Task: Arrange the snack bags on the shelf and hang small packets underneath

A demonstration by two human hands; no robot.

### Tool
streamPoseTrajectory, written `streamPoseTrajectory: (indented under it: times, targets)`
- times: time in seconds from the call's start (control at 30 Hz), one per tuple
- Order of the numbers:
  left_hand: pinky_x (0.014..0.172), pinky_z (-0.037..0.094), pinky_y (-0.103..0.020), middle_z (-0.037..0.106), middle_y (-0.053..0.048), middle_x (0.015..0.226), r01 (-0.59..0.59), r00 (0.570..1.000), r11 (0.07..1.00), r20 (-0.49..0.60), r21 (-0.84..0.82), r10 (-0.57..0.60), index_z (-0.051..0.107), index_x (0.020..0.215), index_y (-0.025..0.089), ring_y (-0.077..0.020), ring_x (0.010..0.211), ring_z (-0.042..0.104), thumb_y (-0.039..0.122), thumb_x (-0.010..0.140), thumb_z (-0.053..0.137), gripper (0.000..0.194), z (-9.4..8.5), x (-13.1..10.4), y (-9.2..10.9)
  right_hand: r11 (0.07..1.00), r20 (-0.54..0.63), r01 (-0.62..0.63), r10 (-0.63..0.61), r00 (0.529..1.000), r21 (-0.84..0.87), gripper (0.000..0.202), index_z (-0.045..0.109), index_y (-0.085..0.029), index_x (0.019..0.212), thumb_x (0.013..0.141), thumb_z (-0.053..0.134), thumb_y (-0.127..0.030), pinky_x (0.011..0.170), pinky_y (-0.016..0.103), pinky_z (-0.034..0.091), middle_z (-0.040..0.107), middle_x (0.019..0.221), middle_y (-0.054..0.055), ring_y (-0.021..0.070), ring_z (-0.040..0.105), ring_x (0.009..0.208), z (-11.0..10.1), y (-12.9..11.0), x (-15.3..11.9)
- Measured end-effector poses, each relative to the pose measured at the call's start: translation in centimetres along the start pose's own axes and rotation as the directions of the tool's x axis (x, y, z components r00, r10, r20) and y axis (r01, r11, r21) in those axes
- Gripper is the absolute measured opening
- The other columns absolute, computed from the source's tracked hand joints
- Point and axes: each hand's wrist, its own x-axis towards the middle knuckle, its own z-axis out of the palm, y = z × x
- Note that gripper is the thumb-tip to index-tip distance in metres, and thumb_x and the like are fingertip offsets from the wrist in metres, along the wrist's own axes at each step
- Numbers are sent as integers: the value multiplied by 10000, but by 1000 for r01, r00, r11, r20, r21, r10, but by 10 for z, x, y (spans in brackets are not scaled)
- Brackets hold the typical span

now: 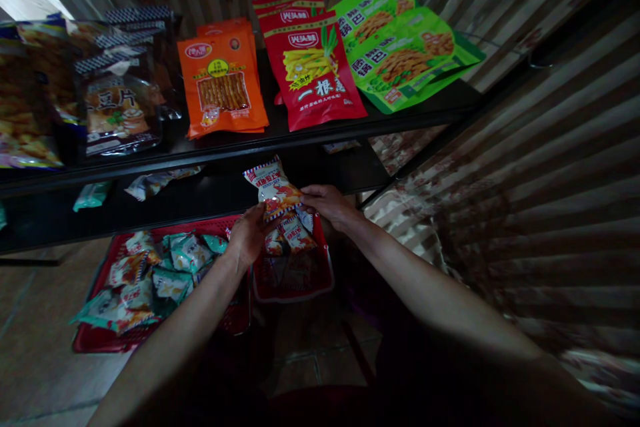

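Note:
Between my two hands is a small white and orange snack bag [274,188] with red lettering, held near the front edge of the lower black shelf [220,192]. My left hand [249,235] grips its lower left corner, fingers closed. At its right edge, the fingers of my right hand [330,205] pinch the bag. Just below sits a small red basket [295,290] with several similar snack bags [299,232] in it. To the left, a larger red basket [97,343] holds several green and orange snack bags [187,252].
The upper black shelf [310,135] carries orange packets [223,80], red packets [315,73], green pouches [410,60] and dark brown bags [120,100]. A teal packet [93,195] and a silvery packet [160,180] lie on the lower shelf. A pleated curtain [550,180] hangs at right.

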Motion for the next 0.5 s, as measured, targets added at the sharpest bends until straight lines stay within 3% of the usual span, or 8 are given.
streamPoseTrajectory:
  times: [0.17, 0.5]
  targets:
    - [850, 519, -380, 676, -66, 889, 30, 999, 995, 31, 99, -33, 623, 832, 124, -198, 766, 689, 150, 794, 619, 46, 1, -1, -2, 999, -5, 45, -45, 999, -5, 36, 661, -142, 731, 709, 650, -116, 535, 176, 422, 614, 558, -45, 68, 546, 498, 1, 0, -1]
    - [763, 505, -276, 612, 18, 756, -26, 999, 999, -19, 37, 27, 545, 741, 173, -104, 645, 622, 194, 777, 648, 111, -3, 6, -6, 1000, 3, 23, -23, 1000, -21, 61, 664, -150, 755, 709, 651, -112, 549, 191, 440, 632, 579, -35, 82, 571, 520, 2, 1, 0]
